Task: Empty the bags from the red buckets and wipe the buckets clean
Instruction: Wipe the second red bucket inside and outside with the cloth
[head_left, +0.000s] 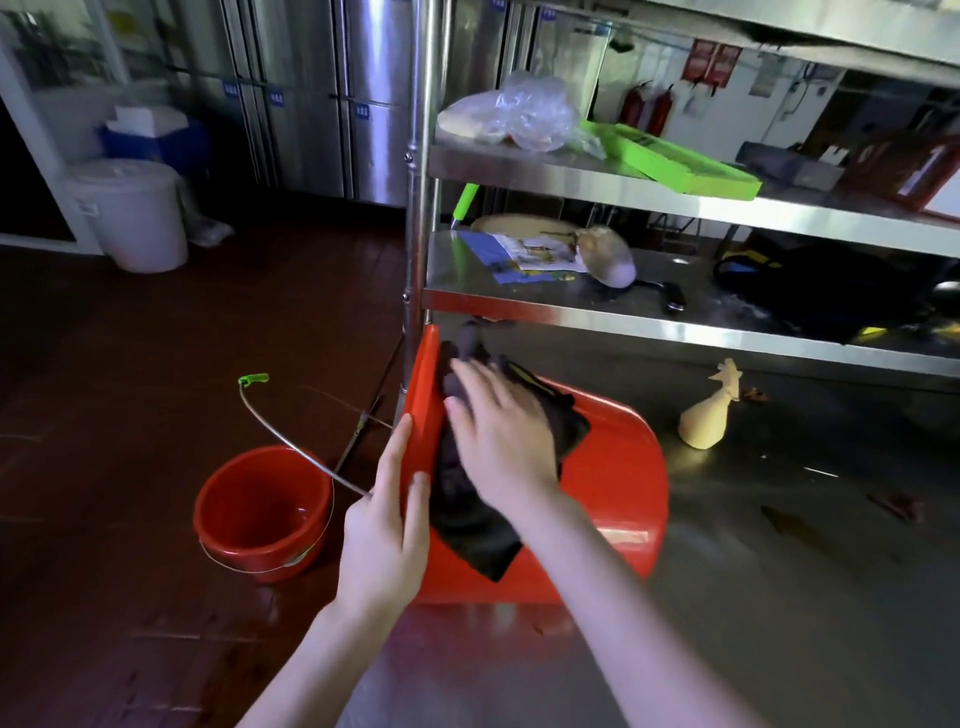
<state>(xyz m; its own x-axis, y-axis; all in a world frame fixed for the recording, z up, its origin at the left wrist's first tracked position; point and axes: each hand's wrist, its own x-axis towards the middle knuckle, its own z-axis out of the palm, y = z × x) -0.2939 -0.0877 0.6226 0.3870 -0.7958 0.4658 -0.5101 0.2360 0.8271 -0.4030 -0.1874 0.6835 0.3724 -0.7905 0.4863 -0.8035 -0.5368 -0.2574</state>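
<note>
A red bucket (618, 483) lies on its side on the steel table, its mouth turned to the left. My left hand (384, 525) grips its rim at the lower left. A dark cloth (472, 525) is draped over the rim and side of this bucket, and my right hand (504, 441) presses flat on it. The bucket's wire handle with a green grip (253, 379) sticks out to the left. A second red bucket (262, 512) stands upright on the floor to the left, with nothing visible inside.
A steel shelf rack (571, 306) rises just behind the bucket, its post (418, 208) close to the rim. A tied beige bag (709, 415) lies on the table to the right. A white lidded bin (132, 213) stands far left by steel cabinets.
</note>
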